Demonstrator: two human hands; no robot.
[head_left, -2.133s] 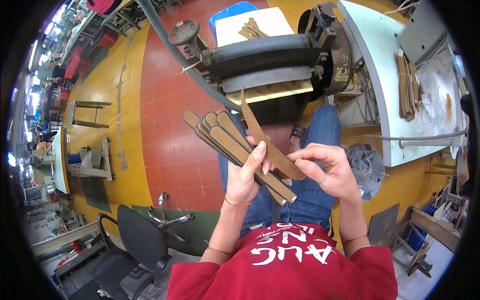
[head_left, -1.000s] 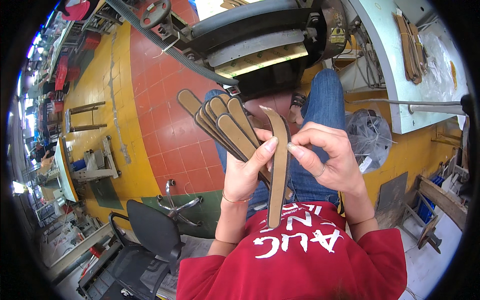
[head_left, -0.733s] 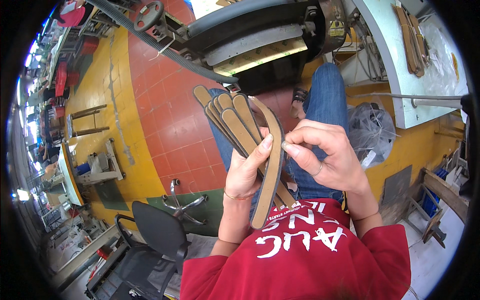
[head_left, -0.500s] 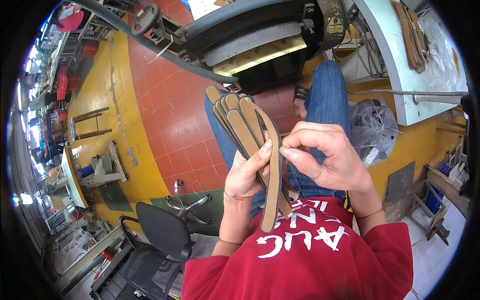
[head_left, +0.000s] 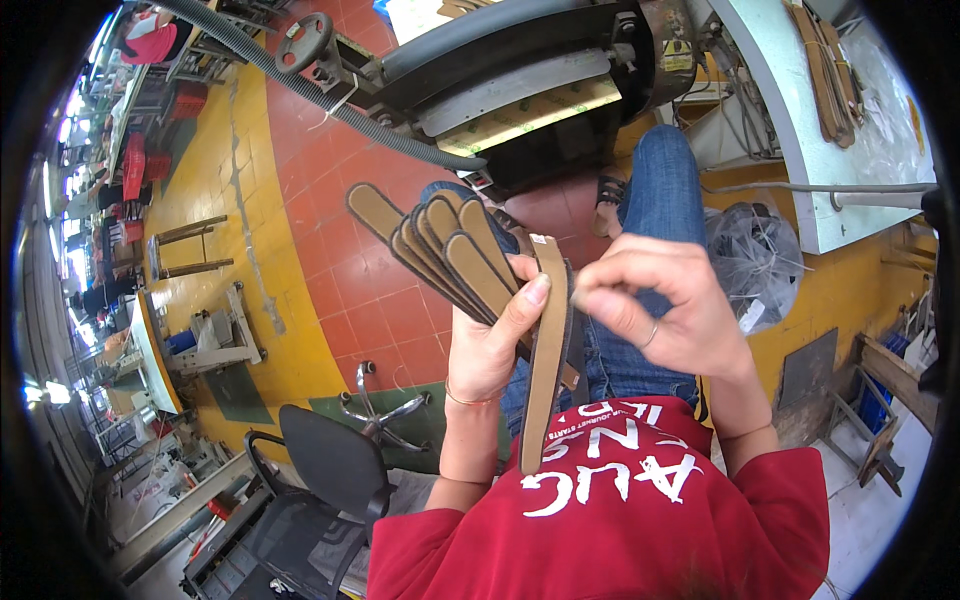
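My left hand (head_left: 485,350) is closed around a fanned bundle of tan straps (head_left: 475,262) with dark edges and rounded tips, which look like leather. Its thumb presses on a single strap (head_left: 545,370) lying in front, angled apart from the fan. This strap's upper end is squared with a small pale mark, and its lower end reaches down against my red shirt. Just right of the front strap's edge, my right hand (head_left: 665,295) has thumb and forefinger pinched together. Whatever may be between those fingertips is too small to make out.
A machine with a dark roller and a pale patterned plate (head_left: 530,115) stands ahead of my knees, a grey hose (head_left: 330,105) beside it. More brown straps (head_left: 825,75) lie on the right table (head_left: 790,130). A plastic bag (head_left: 755,265) is below; an office chair (head_left: 325,460) stands left.
The bundle has fanned out to the left. The front strap's upper end now appears squared, where a rounded, bent tip showed before. My right fingertips have drawn slightly away from its edge.
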